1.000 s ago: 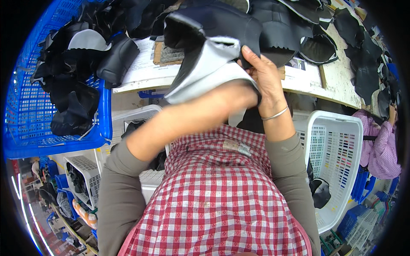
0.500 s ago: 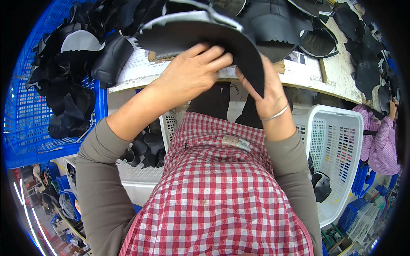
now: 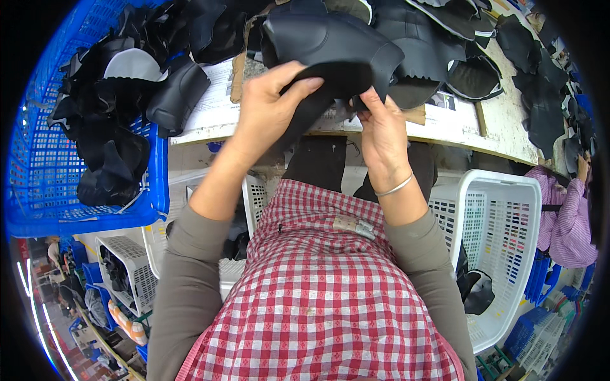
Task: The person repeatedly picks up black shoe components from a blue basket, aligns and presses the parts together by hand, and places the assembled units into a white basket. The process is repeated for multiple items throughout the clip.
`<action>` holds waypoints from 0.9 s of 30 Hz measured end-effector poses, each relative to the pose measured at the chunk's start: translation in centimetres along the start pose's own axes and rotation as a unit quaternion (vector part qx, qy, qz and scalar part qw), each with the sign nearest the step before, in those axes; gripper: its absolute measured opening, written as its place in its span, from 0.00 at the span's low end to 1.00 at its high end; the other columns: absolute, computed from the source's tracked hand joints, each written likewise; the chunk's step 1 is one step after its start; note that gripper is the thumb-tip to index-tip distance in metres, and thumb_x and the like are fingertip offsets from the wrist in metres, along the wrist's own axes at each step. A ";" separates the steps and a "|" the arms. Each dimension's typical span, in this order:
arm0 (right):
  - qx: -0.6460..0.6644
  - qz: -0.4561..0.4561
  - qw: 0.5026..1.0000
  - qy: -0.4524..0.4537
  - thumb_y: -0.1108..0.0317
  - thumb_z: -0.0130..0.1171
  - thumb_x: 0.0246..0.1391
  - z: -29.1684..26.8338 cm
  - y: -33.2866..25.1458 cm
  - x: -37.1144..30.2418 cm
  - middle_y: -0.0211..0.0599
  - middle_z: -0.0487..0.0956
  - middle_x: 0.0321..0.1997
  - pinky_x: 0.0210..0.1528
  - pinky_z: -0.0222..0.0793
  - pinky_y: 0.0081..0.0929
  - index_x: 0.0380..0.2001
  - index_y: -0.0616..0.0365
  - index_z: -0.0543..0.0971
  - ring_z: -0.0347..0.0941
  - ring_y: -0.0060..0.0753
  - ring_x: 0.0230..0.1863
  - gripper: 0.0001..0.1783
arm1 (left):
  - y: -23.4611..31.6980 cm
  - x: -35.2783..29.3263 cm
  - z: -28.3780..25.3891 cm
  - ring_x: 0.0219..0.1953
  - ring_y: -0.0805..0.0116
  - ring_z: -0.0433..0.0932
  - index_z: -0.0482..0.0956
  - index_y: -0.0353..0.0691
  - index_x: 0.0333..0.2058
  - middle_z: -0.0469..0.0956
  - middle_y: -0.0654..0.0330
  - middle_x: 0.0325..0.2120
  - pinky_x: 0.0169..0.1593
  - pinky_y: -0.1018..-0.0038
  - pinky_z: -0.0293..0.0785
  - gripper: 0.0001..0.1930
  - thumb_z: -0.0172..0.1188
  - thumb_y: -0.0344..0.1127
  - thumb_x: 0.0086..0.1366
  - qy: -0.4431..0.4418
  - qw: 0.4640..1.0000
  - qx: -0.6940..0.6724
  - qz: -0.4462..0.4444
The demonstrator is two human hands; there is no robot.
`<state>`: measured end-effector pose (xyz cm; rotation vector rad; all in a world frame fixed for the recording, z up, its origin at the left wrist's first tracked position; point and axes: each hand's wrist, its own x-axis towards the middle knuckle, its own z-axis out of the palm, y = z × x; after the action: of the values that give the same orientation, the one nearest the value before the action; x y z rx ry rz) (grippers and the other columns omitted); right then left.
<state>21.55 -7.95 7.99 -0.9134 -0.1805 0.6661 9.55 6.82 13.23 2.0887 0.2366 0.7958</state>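
A black shoe upper (image 3: 330, 39) is held up over the near edge of the worktable, its smooth outer side facing up and its dark inside showing below. My left hand (image 3: 267, 101) grips its left edge, with the thumb lying across the inner side. At its lower right edge my right hand (image 3: 386, 130) pinches it between thumb and fingers; the fingertips are partly hidden. Right behind it lie more black uppers (image 3: 416, 41) on the table.
The white worktable (image 3: 457, 124) bears printed sheets and wooden strips. At left stands a blue basket (image 3: 82, 219) heaped with black uppers. A white basket (image 3: 502, 254) holding a few pieces stands low at right. Beyond it, a person in a pink striped top (image 3: 569, 222) works at the table.
The upper has been turned over, so its smooth outer side now shows on top. My left hand has moved to its left edge, and my right hand has come lower and slightly left.
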 end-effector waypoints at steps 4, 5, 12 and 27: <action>0.005 -0.005 1.000 0.017 0.65 0.70 0.64 -0.3 0.4 0.1 0.28 0.86 0.46 0.55 0.71 0.23 0.49 0.62 0.85 0.78 0.20 0.47 0.15 | -4.6 -4.5 5.0 0.37 0.70 0.86 0.84 0.36 0.50 0.87 0.61 0.41 0.45 0.74 0.84 0.14 0.64 0.38 0.74 0.083 0.807 -0.529 -0.250; 0.008 -0.006 1.000 -0.002 0.65 0.70 0.64 -0.2 0.4 0.0 0.29 0.86 0.47 0.56 0.70 0.23 0.49 0.62 0.85 0.78 0.20 0.48 0.15 | -5.1 -5.2 5.9 0.41 0.68 0.87 0.81 0.37 0.54 0.86 0.59 0.44 0.46 0.72 0.85 0.16 0.64 0.41 0.74 0.078 0.740 -0.598 -0.297; -0.154 -0.144 0.976 -0.058 0.61 0.71 0.64 0.3 -0.2 0.2 0.28 0.87 0.37 0.43 0.75 0.20 0.42 0.66 0.88 0.77 0.17 0.37 0.16 | -3.1 -4.6 4.7 0.43 0.68 0.86 0.80 0.37 0.55 0.85 0.57 0.47 0.48 0.71 0.84 0.17 0.65 0.39 0.73 0.136 0.741 -0.578 -0.313; -0.606 -0.527 0.392 -0.449 0.67 0.63 0.36 0.5 -10.4 -7.6 0.28 0.69 0.18 0.41 0.69 0.32 0.22 0.57 0.80 0.70 0.30 0.29 0.07 | 0.0 -10.7 -9.2 0.33 0.59 0.87 0.80 0.24 0.49 0.84 0.45 0.39 0.29 0.67 0.87 0.26 0.50 0.48 0.81 -0.180 0.832 -0.367 -0.374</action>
<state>20.13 -16.63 17.35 -1.3808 -2.3237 -0.4963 -4.45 8.26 12.24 1.2023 0.4234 -0.0266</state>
